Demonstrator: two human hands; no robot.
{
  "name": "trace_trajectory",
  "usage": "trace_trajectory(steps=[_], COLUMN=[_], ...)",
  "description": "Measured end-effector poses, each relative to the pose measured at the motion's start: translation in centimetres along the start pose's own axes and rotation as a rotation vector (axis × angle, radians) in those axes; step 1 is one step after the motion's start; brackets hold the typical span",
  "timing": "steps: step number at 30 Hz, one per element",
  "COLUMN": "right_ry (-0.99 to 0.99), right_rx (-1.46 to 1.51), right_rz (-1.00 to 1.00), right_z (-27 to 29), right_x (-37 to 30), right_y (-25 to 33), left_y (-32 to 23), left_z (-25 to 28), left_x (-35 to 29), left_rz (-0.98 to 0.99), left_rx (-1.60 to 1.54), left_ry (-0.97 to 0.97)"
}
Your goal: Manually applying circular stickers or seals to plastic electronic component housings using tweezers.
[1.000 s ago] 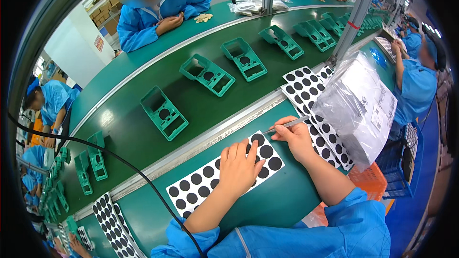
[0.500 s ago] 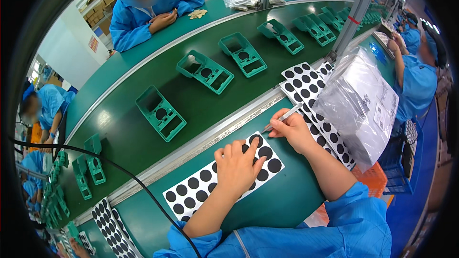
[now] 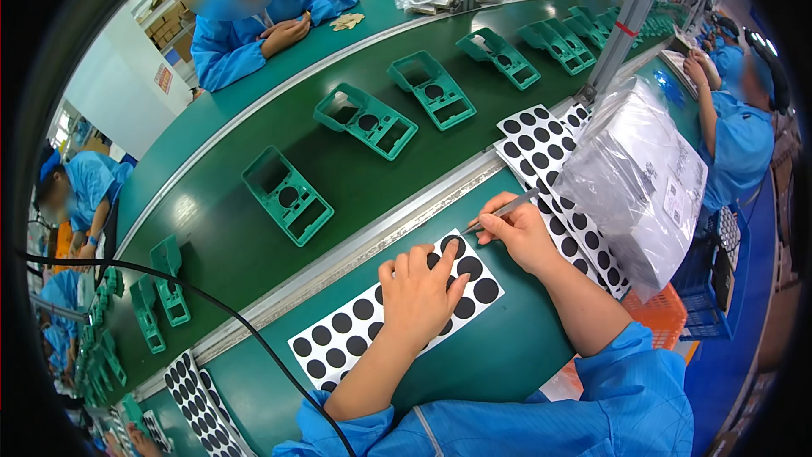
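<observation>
A white sheet with rows of round black stickers [image 3: 341,322] lies on the green bench in front of me. My left hand [image 3: 420,296] rests on it with spread fingers, the index finger on a black dot near the far right corner. My right hand [image 3: 518,233] pinches slim grey metal tweezers [image 3: 512,204]. Their tip reaches the sheet's far corner beside that dot; whether it touches the sticker's edge, I cannot tell. My left hand and wrist hide some of the dots.
Green plastic housings [image 3: 288,196] stand along the dark green conveyor [image 3: 211,228] beyond a metal rail [image 3: 423,213]. More sticker sheets [image 3: 534,140] lie at right, partly under a plastic-wrapped package [image 3: 634,178]. A black cable [image 3: 224,309] crosses at left. Co-workers sit around the line.
The housings on the conveyor have shifted slightly to the right. The tweezers have tilted a little in my right hand; my left hand stays put. The co-worker across has moved their head left.
</observation>
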State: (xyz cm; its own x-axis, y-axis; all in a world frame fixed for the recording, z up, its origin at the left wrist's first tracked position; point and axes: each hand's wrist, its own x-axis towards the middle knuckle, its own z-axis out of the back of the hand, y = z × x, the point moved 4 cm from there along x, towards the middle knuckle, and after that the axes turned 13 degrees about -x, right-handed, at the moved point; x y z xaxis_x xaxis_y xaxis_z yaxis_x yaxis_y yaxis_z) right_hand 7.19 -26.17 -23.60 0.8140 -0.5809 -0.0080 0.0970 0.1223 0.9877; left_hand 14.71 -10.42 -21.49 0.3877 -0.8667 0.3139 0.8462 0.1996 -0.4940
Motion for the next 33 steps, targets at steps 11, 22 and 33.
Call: trace_trajectory(steps=[11,22,33], right_ry=[0.003,0.036,-0.009], right_rx=[0.045,0.022,-0.014], right_rz=[0.003,0.012,0.024], right_z=[-0.15,-0.05,-0.11], right_x=[0.21,0.34,0.10], right_y=[-0.02,-0.09,-0.10], left_y=[0.00,-0.18,-0.09], left_z=[0.07,0.14,0.11], left_x=[-0.02,0.12,0.04], left_rz=[-0.004,0.002,0.000], left_rx=[-0.001,0.000,-0.007], left_ry=[-0.018,-0.003,-0.011])
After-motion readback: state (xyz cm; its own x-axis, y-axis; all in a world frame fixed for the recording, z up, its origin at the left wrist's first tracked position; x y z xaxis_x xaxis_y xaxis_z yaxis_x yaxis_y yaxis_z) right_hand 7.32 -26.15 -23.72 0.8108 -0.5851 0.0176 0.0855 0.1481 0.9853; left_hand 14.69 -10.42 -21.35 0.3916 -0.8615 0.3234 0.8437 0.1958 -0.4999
